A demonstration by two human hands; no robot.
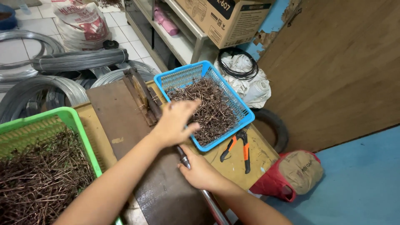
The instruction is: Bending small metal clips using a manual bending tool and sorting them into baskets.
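left hand (pixel 175 123) open, fingers spread, reaching over near edge of blue basket (pixel 246 111), just touching the bent wire bits (pixel 208 106) in it. right hand (pixel 201 171) shut round a metal lever (pixel 196 177), close below basket's near corner. lever runs up to a bending jig (pixel 141 95) on a dark board (pixel 121 121), left of basket. pliers (pixel 239 143) w/ orange grips just below basket. green basket (pixel 62 116) w/ more bits far left of blue one. wire coils (pixel 50 87) behind.

Left hand (pixel 174 123) reaches into the blue basket (pixel 246 118) of bent wire pieces (pixel 208 106) — right hand (pixel 201 171) grips a metal lever (pixel 208 198).
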